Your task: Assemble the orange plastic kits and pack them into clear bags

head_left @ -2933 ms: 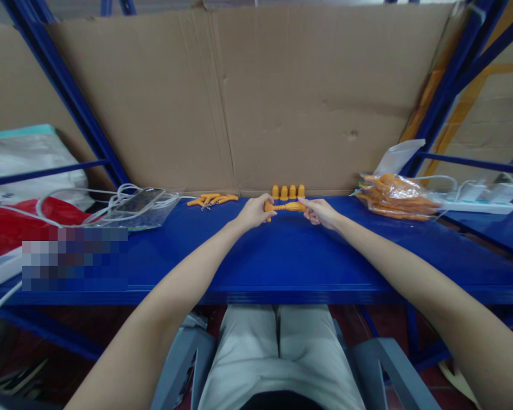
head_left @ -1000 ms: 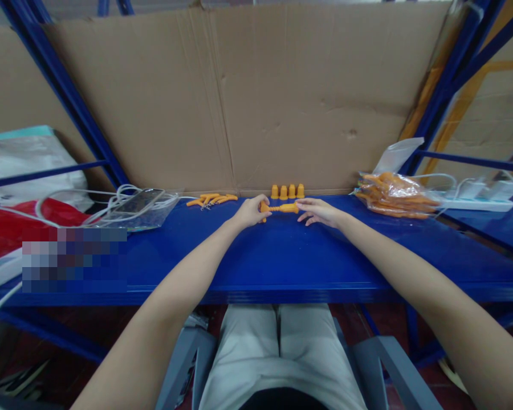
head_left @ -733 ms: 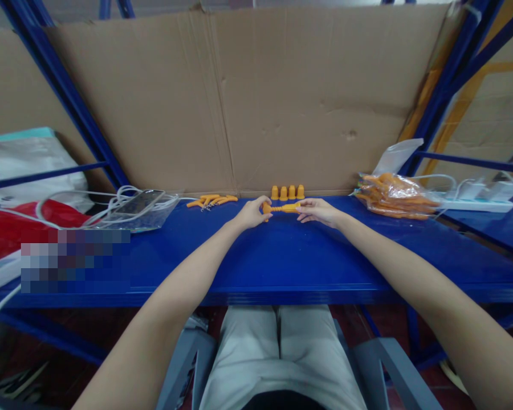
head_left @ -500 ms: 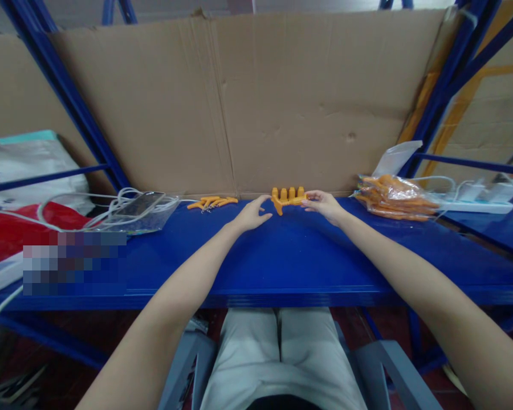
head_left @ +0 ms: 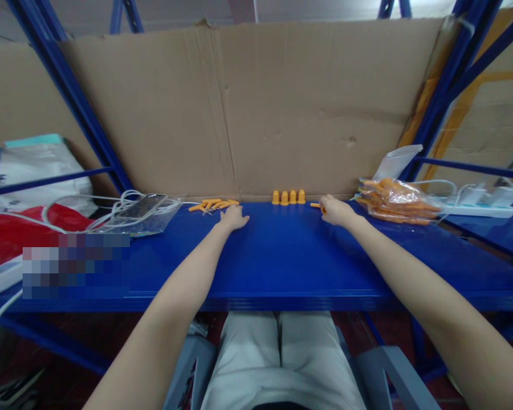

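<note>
My right hand [head_left: 337,210] is closed around an orange T-shaped piece [head_left: 314,205]; its straight end sticks out to the left and the rest is hidden by the fingers. My left hand [head_left: 234,218] reaches to the right end of a small pile of curved orange pieces [head_left: 214,204], with thin metal bits showing at their front. Its thumb is spread away from the fingers, and the fingertips are partly hidden against the pile. Between my hands, several orange cups [head_left: 284,198] stand in a row by the cardboard.
Clear plastic bags of orange parts [head_left: 395,199] lie at the right, beside a white power strip [head_left: 481,210]. White cables [head_left: 128,199] and a plastic pouch [head_left: 156,219] lie at the left, near a red bag [head_left: 21,230]. A cardboard sheet [head_left: 325,114] closes the back of the blue table [head_left: 277,262].
My left hand has moved left to the orange pile. The T-shaped piece has gone right with my right hand, away from the front of the cups.
</note>
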### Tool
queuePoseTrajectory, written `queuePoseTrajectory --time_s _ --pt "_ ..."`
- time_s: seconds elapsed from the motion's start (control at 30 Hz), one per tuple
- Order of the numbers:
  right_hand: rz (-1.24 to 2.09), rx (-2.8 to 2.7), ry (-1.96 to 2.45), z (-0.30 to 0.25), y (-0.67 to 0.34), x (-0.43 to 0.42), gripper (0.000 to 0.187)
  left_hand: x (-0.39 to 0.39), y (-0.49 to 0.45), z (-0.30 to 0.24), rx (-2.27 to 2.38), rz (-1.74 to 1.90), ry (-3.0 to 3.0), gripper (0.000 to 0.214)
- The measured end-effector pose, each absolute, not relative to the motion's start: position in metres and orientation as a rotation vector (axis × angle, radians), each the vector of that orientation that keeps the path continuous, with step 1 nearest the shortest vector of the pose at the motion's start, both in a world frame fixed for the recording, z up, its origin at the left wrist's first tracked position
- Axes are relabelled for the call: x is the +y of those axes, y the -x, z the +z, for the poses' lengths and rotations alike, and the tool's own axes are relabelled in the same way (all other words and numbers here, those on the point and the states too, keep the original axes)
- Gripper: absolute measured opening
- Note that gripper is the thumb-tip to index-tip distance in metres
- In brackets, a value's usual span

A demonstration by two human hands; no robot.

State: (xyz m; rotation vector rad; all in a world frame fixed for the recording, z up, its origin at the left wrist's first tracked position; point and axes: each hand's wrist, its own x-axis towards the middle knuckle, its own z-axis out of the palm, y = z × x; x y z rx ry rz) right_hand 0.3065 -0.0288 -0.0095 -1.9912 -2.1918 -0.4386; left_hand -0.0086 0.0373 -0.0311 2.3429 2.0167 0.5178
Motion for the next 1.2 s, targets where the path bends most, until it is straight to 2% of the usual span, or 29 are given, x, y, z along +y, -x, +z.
queuePoseTrajectory --time_s 0.23,0.8,1.2 --pt "-0.308 -2.242 2.181 -0.004 -0.308 -0.030 0.030 0.039 0.038 -0.032 2.352 0.531 -1.904 0.069" --pt "-0.447 -2.216 2.025 -0.010 -0.303 -0.026 0.030 0.044 0.058 -0.031 2.465 0.817 -1.602 0.049" --pt "-0.403 -2.178 1.969 -0.012 -0.303 -0.025 0.029 0.032 0.055 -0.018 2.373 1.241 -1.622 0.030"
